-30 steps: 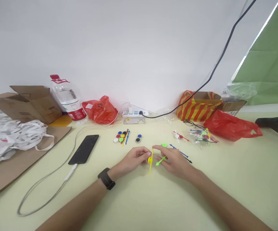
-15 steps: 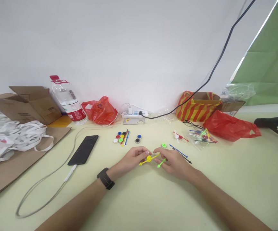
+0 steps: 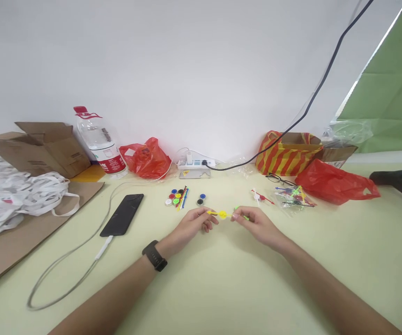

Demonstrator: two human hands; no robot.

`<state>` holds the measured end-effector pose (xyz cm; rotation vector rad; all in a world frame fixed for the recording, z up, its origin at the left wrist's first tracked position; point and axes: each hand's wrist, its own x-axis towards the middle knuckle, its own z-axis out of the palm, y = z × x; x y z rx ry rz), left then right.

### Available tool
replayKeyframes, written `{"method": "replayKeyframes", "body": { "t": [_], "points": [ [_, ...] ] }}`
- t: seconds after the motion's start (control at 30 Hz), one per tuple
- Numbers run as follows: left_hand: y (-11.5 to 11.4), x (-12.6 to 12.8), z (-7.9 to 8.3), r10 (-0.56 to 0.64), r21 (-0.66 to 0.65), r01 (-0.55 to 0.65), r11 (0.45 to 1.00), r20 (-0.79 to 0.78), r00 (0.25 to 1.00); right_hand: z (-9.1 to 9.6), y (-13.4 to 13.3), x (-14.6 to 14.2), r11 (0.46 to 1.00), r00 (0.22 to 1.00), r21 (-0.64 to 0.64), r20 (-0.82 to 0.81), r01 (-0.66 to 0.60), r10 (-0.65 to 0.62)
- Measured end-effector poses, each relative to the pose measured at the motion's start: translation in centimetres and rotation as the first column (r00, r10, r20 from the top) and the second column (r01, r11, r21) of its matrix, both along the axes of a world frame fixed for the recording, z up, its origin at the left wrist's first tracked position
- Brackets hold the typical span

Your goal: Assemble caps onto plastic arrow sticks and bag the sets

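A yellow arrow spinner (image 3: pixel 222 214) with a round hub is stretched between my two hands above the table. My left hand (image 3: pixel 198 219) pinches its left end between thumb and fingers. At its right end, the fingertips of my right hand (image 3: pixel 254 223) are closed. A bit of green plastic (image 3: pixel 246 217) shows at the right fingers, mostly hidden. On the table to the left lie several coloured discs (image 3: pixel 176 196) and thin arrows (image 3: pixel 184 198), with a blue disc (image 3: pixel 202 196) and a black disc (image 3: pixel 200 202) nearby.
Right of centre lie a white-and-red spinner (image 3: pixel 262 197) and a clear bag of coloured parts (image 3: pixel 293 197). A phone (image 3: pixel 122 215) on a cable lies left. Behind stand a water bottle (image 3: pixel 105 149), red plastic bag (image 3: pixel 147 159), power strip (image 3: pixel 195 163) and striped bag (image 3: pixel 280 158).
Both hands have moved up and away from me, and the spinner has turned nearly level. My right hand has come onto its right end. The green arrow is now mostly hidden.
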<state>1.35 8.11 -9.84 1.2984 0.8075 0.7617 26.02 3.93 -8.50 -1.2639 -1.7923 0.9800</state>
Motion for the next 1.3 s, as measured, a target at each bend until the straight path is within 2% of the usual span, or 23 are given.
{"method": "replayKeyframes", "body": {
  "t": [0.1,0.2,0.33,0.43,0.53,0.57,0.6,0.67,0.73,0.83,0.9,0.97,1.03,1.13,1.2,1.3],
  "points": [
    [0.1,-0.2,-0.5,0.015,-0.034,-0.014,0.999,0.027,1.000,-0.4,1.1,1.6,0.975,0.976,-0.044,0.017,0.217,-0.216],
    [0.2,-0.3,-0.8,0.013,-0.047,-0.011,0.999,0.041,0.999,-1.0,2.1,3.6,0.908,0.910,-0.079,0.072,0.412,-0.407],
    [0.2,-0.4,-0.6,0.006,-0.050,-0.005,0.999,0.036,0.999,-1.6,3.1,5.8,0.845,0.849,-0.089,0.091,0.527,-0.520],
    [0.1,-0.4,-0.5,-0.005,-0.052,0.007,0.999,0.038,0.999,-1.9,3.6,7.0,0.824,0.797,0.043,0.228,0.565,-0.559],
    [0.0,-0.4,-0.4,-0.008,-0.057,0.010,0.998,0.038,0.999,-2.0,3.7,7.4,0.762,0.650,0.247,0.406,0.598,-0.642],
    [0.0,-0.4,-0.4,-0.009,-0.057,0.011,0.998,0.038,0.999,-2.0,3.6,7.3,0.754,0.623,0.294,0.431,0.587,-0.653],
    [0.0,-0.4,-0.4,-0.008,-0.054,0.010,0.998,0.039,0.999,-2.0,3.6,7.1,0.765,0.627,0.322,0.441,0.558,-0.643],
    [0.0,-0.4,-0.4,-0.010,-0.049,0.011,0.999,0.034,0.999,-2.0,3.3,6.4,0.823,0.695,0.346,0.442,0.450,-0.566],
    [0.0,-0.4,-0.2,-0.014,-0.041,0.015,0.999,0.017,1.000,-2.0,2.9,5.5,0.880,0.757,0.333,0.459,0.338,-0.465],
    [0.0,-0.2,0.0,-0.025,-0.015,0.025,1.000,-0.028,0.999,-2.1,2.4,4.3,0.934,0.786,0.283,0.515,0.220,-0.341],
    [-0.2,0.0,0.0,-0.010,0.063,0.015,0.998,-0.086,0.996,-2.1,1.9,3.7,0.960,0.803,0.243,0.540,0.138,-0.253],
    [-0.7,0.2,-0.1,0.046,0.216,-0.006,0.976,-0.182,0.982,-1.9,1.6,3.2,0.980,0.846,0.194,0.514,0.043,-0.140],
    [-1.3,0.4,-0.3,0.098,0.395,0.028,0.918,-0.294,0.951,-1.5,1.3,2.8,0.988,0.905,0.152,0.423,-0.021,-0.046],
    [-2.2,0.4,-0.3,0.072,0.573,0.208,0.793,-0.427,0.902,-1.2,1.0,2.2,0.991,0.952,0.135,0.305,-0.017,-0.025],
    [-2.6,0.2,-0.1,0.050,0.633,0.301,0.713,-0.474,0.879,-1.3,1.0,2.0,0.990,0.956,0.138,0.290,-0.001,-0.039],
    [-2.9,0.1,0.4,0.041,0.666,0.394,0.633,-0.537,0.842,-1.9,1.1,1.9,0.993,0.968,0.121,0.250,-0.009,-0.021]
  ]
}}
